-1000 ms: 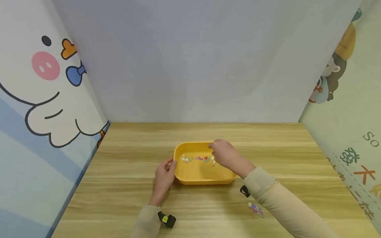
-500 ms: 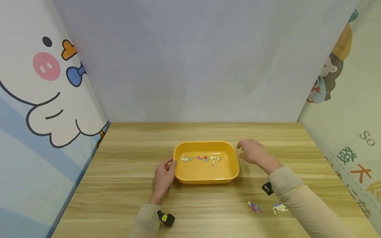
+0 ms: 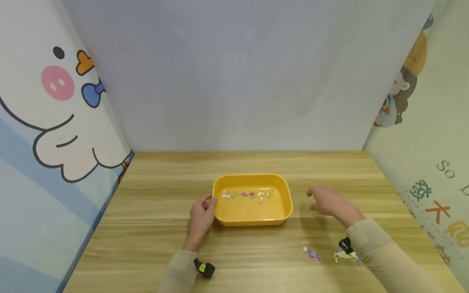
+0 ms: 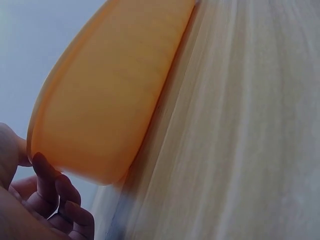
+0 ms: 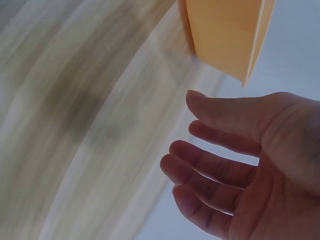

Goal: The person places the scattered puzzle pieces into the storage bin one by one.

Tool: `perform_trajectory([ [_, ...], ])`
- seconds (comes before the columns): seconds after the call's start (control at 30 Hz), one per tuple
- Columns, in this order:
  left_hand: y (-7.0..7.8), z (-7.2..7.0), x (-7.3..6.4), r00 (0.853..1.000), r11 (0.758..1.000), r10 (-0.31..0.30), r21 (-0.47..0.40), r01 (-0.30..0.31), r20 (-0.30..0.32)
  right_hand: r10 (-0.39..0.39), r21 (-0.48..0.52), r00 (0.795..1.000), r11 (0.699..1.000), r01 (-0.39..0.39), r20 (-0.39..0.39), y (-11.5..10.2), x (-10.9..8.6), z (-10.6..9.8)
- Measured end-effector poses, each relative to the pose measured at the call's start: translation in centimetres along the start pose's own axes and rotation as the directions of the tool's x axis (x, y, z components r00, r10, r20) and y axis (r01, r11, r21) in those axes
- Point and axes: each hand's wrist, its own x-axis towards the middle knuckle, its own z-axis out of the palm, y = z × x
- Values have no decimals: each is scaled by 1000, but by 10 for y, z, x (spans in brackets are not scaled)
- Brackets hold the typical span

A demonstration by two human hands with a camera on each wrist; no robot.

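A yellow plastic tray point(image 3: 253, 211) with raised walls stands on the wooden table, and a row of several small colourful flat pieces point(image 3: 252, 195) lies inside it. My left hand point(image 3: 201, 215) pinches the tray's left rim between thumb and fingers; the left wrist view shows the fingers against the outer wall point(image 4: 105, 100). Right of the tray, apart from it, my right hand point(image 3: 329, 204) hovers over the table. Its fingers are relaxed and hold nothing, as the right wrist view shows with the palm point(image 5: 280, 165) bare.
On the table near the right forearm lie a purple-blue patterned flat piece point(image 3: 312, 255) and a cream one with blue edges point(image 3: 344, 255), partly behind the wrist camera point(image 3: 345, 245). A grey-white wall panel point(image 3: 242, 81) rises behind the table point(image 3: 165, 179), with printed panels on both sides.
My right hand has left its place over the tray's right side and moved right, uncovering the right end of the row and the tray's right wall. The left hand still holds the rim.
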Motion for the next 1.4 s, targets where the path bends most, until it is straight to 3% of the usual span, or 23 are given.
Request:
perform_trajectory([
  [0.43, -3, 2, 1, 1000, 999, 18, 27, -18, -11, 12, 46, 1000, 999, -11, -16, -8, -35, 23],
  [0.77, 0, -3, 4, 1000, 999, 18, 42, -17, -24, 34, 97, 999, 995, -32, -26, -21, -47, 48],
  [1.17, -1, -2, 4, 999, 999, 14, 40, -13, -33, 27, 147, 993, 989, -10, -115, -35, -70, 73],
  [1.4, -1, 1, 1, 1000, 999, 11, 37, -10, -9, 135, 176, 987, 977, -118, -87, -45, -81, 81],
])
